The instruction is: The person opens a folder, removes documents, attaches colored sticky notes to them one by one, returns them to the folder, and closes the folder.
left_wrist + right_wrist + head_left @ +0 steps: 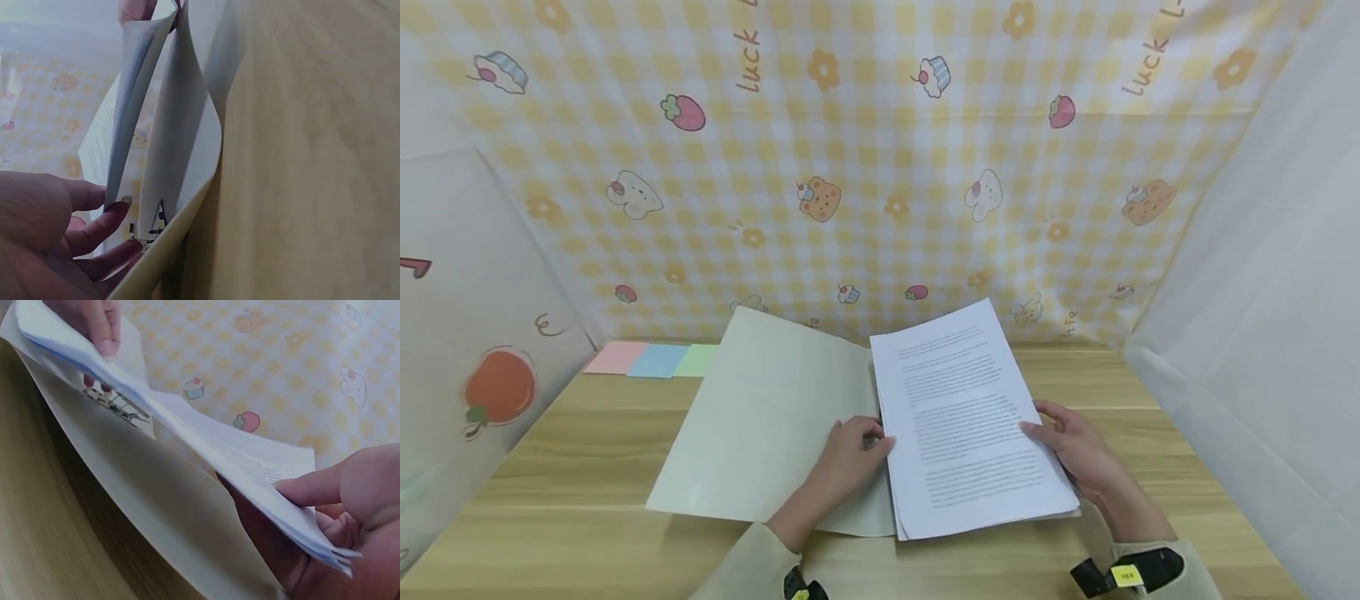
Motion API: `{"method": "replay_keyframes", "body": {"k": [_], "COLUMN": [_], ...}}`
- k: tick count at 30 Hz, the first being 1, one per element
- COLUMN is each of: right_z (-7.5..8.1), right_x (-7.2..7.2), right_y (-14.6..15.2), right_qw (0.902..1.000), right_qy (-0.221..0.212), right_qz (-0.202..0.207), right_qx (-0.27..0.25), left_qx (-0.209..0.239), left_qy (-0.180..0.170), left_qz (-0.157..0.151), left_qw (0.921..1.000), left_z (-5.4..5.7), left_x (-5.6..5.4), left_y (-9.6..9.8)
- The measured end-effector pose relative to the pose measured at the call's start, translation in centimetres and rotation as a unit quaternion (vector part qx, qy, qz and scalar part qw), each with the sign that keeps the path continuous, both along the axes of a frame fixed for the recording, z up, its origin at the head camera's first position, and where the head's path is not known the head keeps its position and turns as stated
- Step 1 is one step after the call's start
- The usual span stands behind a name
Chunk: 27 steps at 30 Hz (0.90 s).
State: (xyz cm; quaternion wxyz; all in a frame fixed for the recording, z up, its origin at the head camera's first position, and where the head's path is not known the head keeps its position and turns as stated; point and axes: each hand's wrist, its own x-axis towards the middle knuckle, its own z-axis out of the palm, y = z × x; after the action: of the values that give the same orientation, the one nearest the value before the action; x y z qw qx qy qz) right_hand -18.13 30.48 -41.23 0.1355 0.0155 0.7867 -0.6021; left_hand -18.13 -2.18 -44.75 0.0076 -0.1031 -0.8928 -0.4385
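L hand [847, 457] + R hand [1084, 457] pinching opp. edges of paper stack [962, 425]; long axis fore-aft, far end angled L.

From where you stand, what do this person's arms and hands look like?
The left hand and right hand are ungloved. Pale beige sleeves end near the wrists, where each arm wears a black strap with a yellow label.

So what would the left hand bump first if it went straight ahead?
Probably the papers: the left hand pinches their edge. The metal clip looks close too, but depth is unclear.
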Motion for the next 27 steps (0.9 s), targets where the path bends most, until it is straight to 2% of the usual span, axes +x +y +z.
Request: {"method": "replay_keyframes", "body": {"k": [6,10,17,20,23,25,27], "right_z": [-0.3,-0.5,-0.8,-1.0,-1.2,-1.5,-1.7], "right_x": [0.3,0.2,0.4,0.7,1.1,1.5,1.7], "right_y": [-0.6,-1.2,-3.0,-3.9,-4.5,-4.8,-5.1], "right_qw": [0.9987,0.9977,0.9910,0.9906,0.9879,0.9822,0.9719], "right_qy": [0.007,0.013,0.075,0.068,0.069,0.079,0.096], "right_qz": [0.034,0.052,0.098,0.097,0.092,0.095,0.102], "right_qx": [-0.036,-0.043,0.051,0.067,0.103,0.141,0.189], "left_qx": [0.010,0.023,0.079,0.074,0.078,0.086,0.097], "left_qy": [-0.033,-0.055,-0.114,-0.110,-0.103,-0.101,-0.103], "left_qz": [-0.020,-0.018,-0.025,-0.014,0.007,0.019,0.028], "left_qw": [0.9992,0.9981,0.9900,0.9910,0.9916,0.9910,0.9895], "left_z": [0.2,0.5,1.0,1.4,1.8,1.9,2.1], "left_x": [-0.2,-0.4,-1.1,-1.0,-0.9,-0.8,-0.8], "left_y": [-0.4,-1.0,-3.0,-4.0,-5.0,-5.6,-6.1]}}
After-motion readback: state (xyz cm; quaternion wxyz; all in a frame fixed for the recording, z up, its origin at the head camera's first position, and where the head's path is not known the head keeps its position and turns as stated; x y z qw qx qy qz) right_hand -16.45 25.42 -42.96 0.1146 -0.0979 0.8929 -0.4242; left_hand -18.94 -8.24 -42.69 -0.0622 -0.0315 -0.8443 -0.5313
